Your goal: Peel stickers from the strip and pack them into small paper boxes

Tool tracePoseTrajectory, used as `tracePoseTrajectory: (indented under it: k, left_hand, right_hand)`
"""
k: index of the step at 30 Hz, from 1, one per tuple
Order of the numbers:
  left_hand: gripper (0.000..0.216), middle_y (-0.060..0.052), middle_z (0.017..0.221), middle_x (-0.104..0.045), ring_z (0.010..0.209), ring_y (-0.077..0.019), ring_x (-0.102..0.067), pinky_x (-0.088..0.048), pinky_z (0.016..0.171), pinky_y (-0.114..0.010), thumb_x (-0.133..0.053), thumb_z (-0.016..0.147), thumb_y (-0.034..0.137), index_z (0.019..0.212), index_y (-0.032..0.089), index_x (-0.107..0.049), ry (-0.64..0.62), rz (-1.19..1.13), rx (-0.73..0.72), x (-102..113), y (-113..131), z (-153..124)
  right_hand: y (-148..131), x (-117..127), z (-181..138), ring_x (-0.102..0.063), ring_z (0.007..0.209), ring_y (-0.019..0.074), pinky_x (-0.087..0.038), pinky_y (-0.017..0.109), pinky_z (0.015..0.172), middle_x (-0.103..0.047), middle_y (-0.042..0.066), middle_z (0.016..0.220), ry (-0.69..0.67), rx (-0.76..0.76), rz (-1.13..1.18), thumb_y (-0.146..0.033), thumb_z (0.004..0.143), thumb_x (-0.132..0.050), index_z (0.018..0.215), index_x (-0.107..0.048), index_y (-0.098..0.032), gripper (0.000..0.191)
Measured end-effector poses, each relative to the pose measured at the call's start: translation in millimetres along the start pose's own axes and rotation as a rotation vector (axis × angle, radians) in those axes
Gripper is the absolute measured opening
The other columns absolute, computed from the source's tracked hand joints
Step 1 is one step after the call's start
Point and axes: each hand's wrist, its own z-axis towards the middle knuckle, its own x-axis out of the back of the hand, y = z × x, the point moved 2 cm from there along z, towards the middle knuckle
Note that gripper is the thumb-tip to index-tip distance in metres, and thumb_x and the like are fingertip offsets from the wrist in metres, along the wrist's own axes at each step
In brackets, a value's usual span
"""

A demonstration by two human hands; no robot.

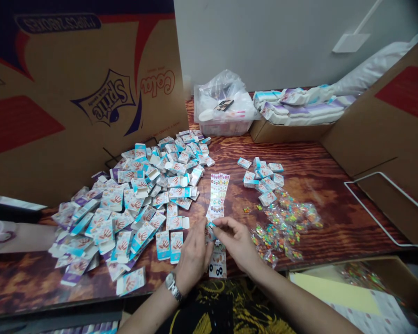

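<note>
My left hand (194, 248), with a watch on its wrist, is closed around a small white and blue box (211, 226). At the top end of that box, the fingertips of my right hand (238, 240) pinch the flap. My fingers cover most of the box. Under and beyond my hands lie strips of sticker sheets (218, 190) on the tabletop. Left of my hands spreads a large heap of small printed boxes (139, 195), some with open flaps. To the right lie a small group of closed boxes (263, 176) and a pile of clear packets with colourful pieces (285, 222).
Tall cardboard cartons (90, 93) (386, 130) flank the wooden table (226, 157). At the back stand a bagged plastic tub (226, 127) and a low carton (285, 133) full of flattened boxes. A white wire frame (397, 185) leans at right. Below the edge is an open carton (334, 287).
</note>
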Motion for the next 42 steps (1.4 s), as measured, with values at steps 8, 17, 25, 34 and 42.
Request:
tracePoseTrajectory:
  k: [8, 17, 25, 34, 42]
  left_hand:
    - [0.067, -0.02, 0.127, -0.048, 0.114, -0.0263, -0.048, -0.048, 0.092, -0.041, -0.04, 0.089, 0.012, 0.146, 0.011, -0.004, -0.002, 0.078, -0.006, -8.5, 0.3, -0.5]
    - [0.069, -0.023, 0.116, -0.049, 0.104, -0.0281, -0.051, -0.052, 0.078, -0.038, -0.034, 0.089, 0.012, 0.144, 0.005, 0.007, -0.026, 0.258, 0.055, -6.7, 7.5, 7.4]
    - [0.068, -0.023, 0.113, -0.051, 0.102, -0.028, -0.052, -0.049, 0.081, -0.044, -0.031, 0.089, 0.012, 0.143, 0.006, 0.009, -0.156, 0.061, 0.086, -15.9, 6.7, 6.6]
    - [0.041, -0.019, 0.129, -0.048, 0.121, -0.0285, -0.045, -0.044, 0.096, -0.045, -0.042, 0.091, 0.025, 0.129, 0.011, -0.043, -0.288, 0.094, -0.068, -21.1, -12.6, -13.3]
    - [0.042, -0.025, 0.132, -0.045, 0.124, -0.0325, -0.044, -0.043, 0.095, -0.047, -0.043, 0.089, 0.021, 0.129, 0.006, -0.043, -0.376, 0.26, -0.149, -50.1, -15.3, -36.4]
  right_hand:
    - [-12.6, -0.5, -3.5, -0.061, 0.08, 0.0173, -0.048, 0.029, 0.073, -0.063, 0.004, 0.084, 0.048, 0.228, -0.341, -0.02, 0.083, -0.055, 0.088, -0.069, -0.019, 0.015]
    - [-6.3, -7.5, -22.1, -0.058, 0.1, 0.0193, -0.048, 0.032, 0.087, -0.061, 0.008, 0.109, 0.094, 0.388, -0.457, -0.017, 0.092, -0.042, 0.123, -0.052, -0.02, 0.033]
    - [9.5, -6.5, -19.7, -0.058, 0.101, 0.0208, -0.047, 0.035, 0.089, -0.062, 0.009, 0.11, 0.007, 0.35, -0.427, -0.022, 0.091, -0.045, 0.118, -0.054, -0.021, 0.029]
    - [3.0, 117.1, 66.2, -0.053, 0.111, 0.0292, -0.039, 0.048, 0.097, -0.06, 0.014, 0.113, 0.303, 0.379, -0.892, -0.025, 0.089, -0.045, 0.117, -0.057, -0.013, 0.032]
    - [54.2, 45.5, 75.5, -0.028, 0.133, 0.0325, -0.028, 0.053, 0.106, -0.03, 0.016, 0.145, -0.407, 0.486, -1.363, -0.037, 0.085, -0.06, 0.138, -0.038, -0.013, 0.063]
